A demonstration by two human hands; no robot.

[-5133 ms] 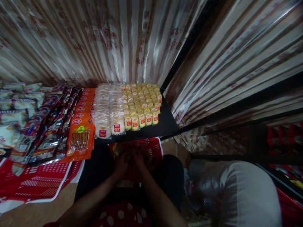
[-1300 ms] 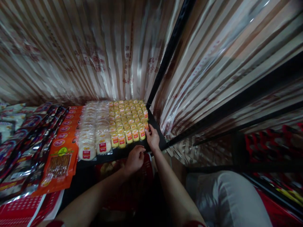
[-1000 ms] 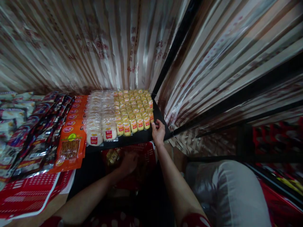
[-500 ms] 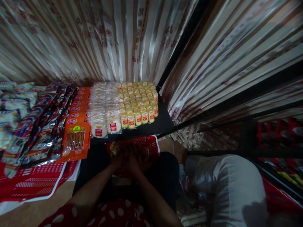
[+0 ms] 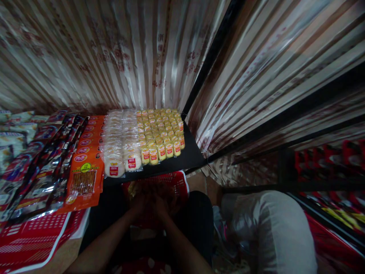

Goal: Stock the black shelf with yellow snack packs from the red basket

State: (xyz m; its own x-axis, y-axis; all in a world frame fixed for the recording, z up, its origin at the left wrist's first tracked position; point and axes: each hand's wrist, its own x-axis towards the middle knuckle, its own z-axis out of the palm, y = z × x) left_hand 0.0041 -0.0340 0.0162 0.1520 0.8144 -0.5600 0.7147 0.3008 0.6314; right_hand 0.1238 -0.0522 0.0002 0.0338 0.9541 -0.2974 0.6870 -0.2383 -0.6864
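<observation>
Both my hands are down inside a red plastic basket (image 5: 176, 182) below the shelf edge. My left hand (image 5: 140, 201) and my right hand (image 5: 160, 203) lie close together there in deep shadow, and their fingers are too dark to read. Packets in the basket show only as a yellowish glint (image 5: 133, 187). Just above, on the black shelf (image 5: 191, 156), stand rows of small yellow snack packs (image 5: 159, 131) with red labels. To their left lie stacked round white cakes (image 5: 119, 140) in clear wrappers.
Orange packets (image 5: 85, 167) and dark foil packs (image 5: 42, 160) fill the shelf further left, over a red-and-white sheet (image 5: 31, 239). Striped shiny curtain (image 5: 114, 57) hangs behind. A large white sack (image 5: 273, 232) sits on the floor at right, beside black rack bars (image 5: 285, 182).
My right hand has come off the front row of yellow packs and dropped into the basket beside my left hand. The view has shifted slightly.
</observation>
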